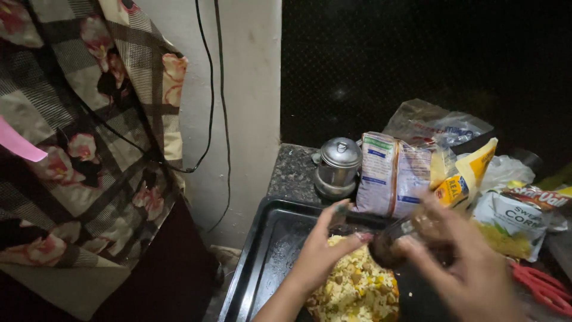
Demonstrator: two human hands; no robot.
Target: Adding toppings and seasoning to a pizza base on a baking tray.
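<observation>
A black baking tray (268, 250) lies on the dark stone counter, with a heap of yellow rice mixed with corn and brown bits (354, 289) on it. My left hand (325, 247) hovers over the heap, fingers together and touching the mouth of a small clear jar with dark contents (396, 241). My right hand (465, 262), blurred, grips that jar, tilted toward the rice.
Behind the tray stand a small lidded steel pot (338, 167), a white and blue packet (390, 173), a yellow packet (468, 173), a corn bag (515, 217) and plastic bags. Something red (542, 286) lies at right. A floral cloth (83, 137) and black cables (217, 89) hang at left.
</observation>
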